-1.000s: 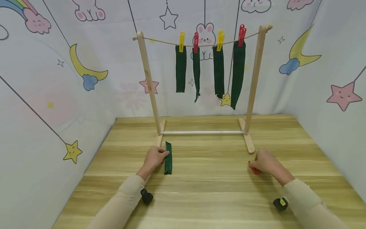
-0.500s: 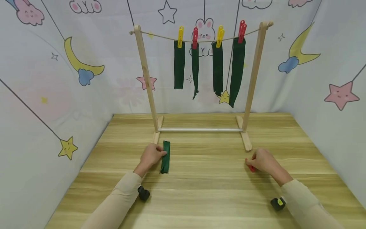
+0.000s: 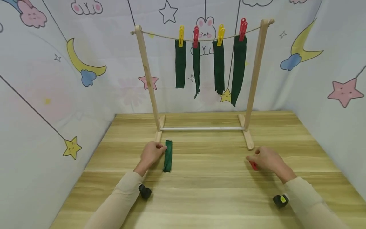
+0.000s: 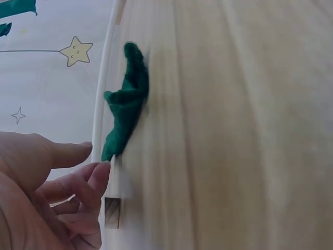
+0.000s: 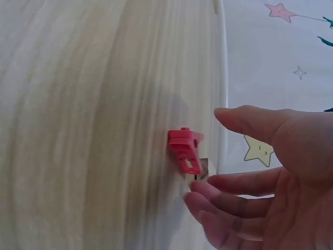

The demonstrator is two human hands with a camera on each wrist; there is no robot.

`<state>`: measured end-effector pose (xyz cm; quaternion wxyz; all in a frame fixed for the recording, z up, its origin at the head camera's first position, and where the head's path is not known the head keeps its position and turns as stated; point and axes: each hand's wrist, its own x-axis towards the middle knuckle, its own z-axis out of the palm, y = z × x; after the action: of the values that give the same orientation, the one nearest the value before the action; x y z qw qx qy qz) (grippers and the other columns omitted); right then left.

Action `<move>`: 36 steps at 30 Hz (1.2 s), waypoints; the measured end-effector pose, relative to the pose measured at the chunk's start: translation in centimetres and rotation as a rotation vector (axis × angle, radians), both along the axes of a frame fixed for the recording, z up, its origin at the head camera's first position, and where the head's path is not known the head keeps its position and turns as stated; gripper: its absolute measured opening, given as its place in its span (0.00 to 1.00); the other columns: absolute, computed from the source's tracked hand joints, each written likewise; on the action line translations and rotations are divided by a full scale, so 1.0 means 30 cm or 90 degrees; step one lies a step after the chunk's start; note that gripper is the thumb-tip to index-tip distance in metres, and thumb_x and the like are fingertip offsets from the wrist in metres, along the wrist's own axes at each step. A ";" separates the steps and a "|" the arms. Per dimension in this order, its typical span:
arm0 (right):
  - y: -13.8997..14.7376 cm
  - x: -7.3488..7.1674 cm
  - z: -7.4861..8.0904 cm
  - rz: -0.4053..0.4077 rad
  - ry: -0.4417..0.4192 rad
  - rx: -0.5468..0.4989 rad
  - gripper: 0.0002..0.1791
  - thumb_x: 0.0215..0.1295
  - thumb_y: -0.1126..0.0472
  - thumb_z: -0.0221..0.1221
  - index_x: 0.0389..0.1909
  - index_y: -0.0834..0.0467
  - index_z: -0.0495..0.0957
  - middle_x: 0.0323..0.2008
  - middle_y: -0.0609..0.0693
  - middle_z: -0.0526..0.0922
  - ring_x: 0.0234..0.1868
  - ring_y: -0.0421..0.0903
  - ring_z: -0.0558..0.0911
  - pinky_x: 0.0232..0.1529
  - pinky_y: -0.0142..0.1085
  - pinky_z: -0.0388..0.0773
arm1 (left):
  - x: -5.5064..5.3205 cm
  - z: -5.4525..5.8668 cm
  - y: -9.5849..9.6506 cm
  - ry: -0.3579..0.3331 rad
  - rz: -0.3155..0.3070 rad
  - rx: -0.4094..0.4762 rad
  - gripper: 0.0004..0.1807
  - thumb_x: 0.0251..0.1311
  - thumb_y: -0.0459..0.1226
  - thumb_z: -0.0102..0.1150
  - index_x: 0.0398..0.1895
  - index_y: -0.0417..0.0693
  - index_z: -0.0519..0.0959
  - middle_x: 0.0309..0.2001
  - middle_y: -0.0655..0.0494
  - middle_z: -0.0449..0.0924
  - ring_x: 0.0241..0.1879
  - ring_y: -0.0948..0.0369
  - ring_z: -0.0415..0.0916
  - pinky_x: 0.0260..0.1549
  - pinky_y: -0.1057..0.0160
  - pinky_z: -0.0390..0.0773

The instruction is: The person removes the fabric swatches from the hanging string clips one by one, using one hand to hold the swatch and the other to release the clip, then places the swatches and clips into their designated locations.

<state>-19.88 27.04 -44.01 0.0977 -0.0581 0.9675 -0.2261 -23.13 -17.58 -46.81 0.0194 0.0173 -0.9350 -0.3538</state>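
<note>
A dark green cloth strip (image 3: 168, 156) lies on the wooden table in front of the rack's left foot. My left hand (image 3: 152, 154) is at its left edge; in the left wrist view, thumb and fingers stand apart with the cloth (image 4: 126, 104) just beyond their tips. On the right, a red clothespin (image 3: 253, 165) lies on the table under my right hand (image 3: 266, 159). The right wrist view has this clothespin (image 5: 186, 151) outside the spread thumb (image 5: 250, 121) and fingers, which grip nothing.
A wooden rack (image 3: 256, 74) with a rope line stands at the back. Several green strips (image 3: 180, 65) hang from it by yellow (image 3: 181, 36) and red clothespins (image 3: 242, 30). A white rod (image 3: 203, 128) joins its feet. Printed cloth walls (image 3: 43, 133) surround the table.
The left thumb, earlier over the strip, has drawn back to its edge. My right thumb and fingers have come off the red clothespin, leaving it on the table. The head view has shifted slightly.
</note>
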 end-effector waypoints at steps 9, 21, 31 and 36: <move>-0.021 -0.040 0.072 -0.023 0.133 -0.021 0.42 0.55 0.36 0.55 0.48 0.75 0.71 0.42 0.68 0.77 0.30 0.52 0.78 0.30 0.45 0.75 | -0.051 0.039 0.022 0.094 0.019 0.055 0.17 0.58 0.51 0.56 0.35 0.47 0.80 0.33 0.55 0.78 0.31 0.58 0.74 0.29 0.59 0.75; -0.165 -0.140 0.234 -0.019 0.318 -0.092 0.38 0.53 0.36 0.57 0.48 0.67 0.74 0.39 0.61 0.78 0.32 0.53 0.77 0.29 0.46 0.74 | -0.136 0.160 0.071 0.184 -0.007 0.235 0.21 0.56 0.51 0.58 0.44 0.46 0.77 0.41 0.56 0.77 0.39 0.59 0.73 0.36 0.58 0.75; -0.289 -0.204 0.400 0.024 0.447 -0.123 0.36 0.51 0.37 0.60 0.47 0.65 0.73 0.45 0.58 0.72 0.40 0.52 0.75 0.37 0.46 0.74 | -0.166 0.266 0.116 0.245 -0.067 0.367 0.20 0.57 0.42 0.59 0.49 0.40 0.73 0.45 0.49 0.76 0.43 0.55 0.74 0.34 0.60 0.77; -0.338 -0.242 0.485 0.056 0.520 -0.138 0.34 0.51 0.39 0.61 0.46 0.64 0.74 0.46 0.57 0.72 0.38 0.48 0.75 0.36 0.43 0.75 | -0.149 0.347 0.133 0.278 -0.059 0.395 0.19 0.57 0.37 0.59 0.49 0.37 0.72 0.47 0.45 0.75 0.45 0.51 0.73 0.33 0.58 0.78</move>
<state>-27.13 16.89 -29.47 -0.2912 -0.1938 0.8939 -0.2804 -27.59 -13.60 -36.39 0.1961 -0.0960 -0.7572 -0.6156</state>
